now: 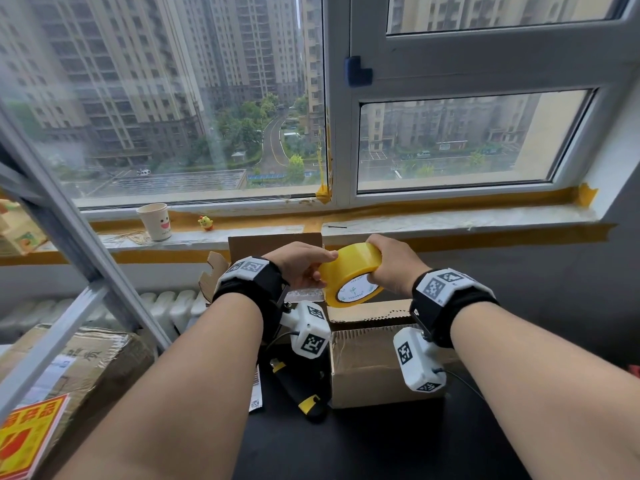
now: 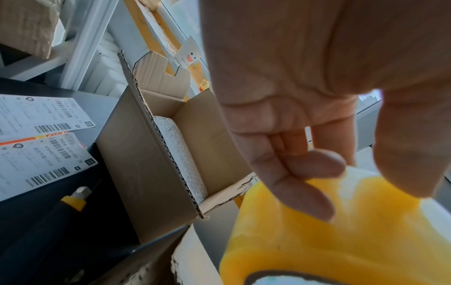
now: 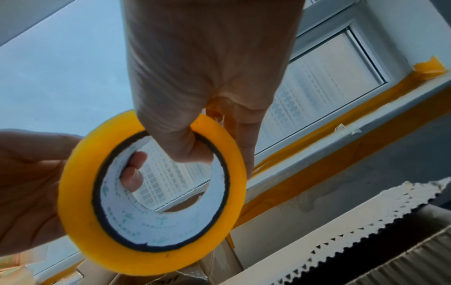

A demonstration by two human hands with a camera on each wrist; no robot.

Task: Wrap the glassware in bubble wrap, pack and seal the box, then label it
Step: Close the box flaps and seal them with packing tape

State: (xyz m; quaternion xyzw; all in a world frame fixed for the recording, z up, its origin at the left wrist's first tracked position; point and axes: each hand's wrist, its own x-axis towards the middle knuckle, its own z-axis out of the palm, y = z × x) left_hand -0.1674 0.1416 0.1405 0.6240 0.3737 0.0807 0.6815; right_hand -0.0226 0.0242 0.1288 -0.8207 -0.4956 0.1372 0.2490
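Glassware hidden inside bubble wrap [image 2: 179, 154]; tape roll [image 2: 341, 241] cut off at btm edge, blurred.

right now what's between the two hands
The yellow tape roll, gripped by the left hand and right hand, clearest in the head view.

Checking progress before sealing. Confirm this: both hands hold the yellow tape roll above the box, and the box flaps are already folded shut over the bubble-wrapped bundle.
One part is wrong: the box flaps are not shut. The left wrist view shows them standing open, with the bubble-wrapped bundle lying exposed inside. The rest holds: the left hand and right hand hold the yellow tape roll above the box.
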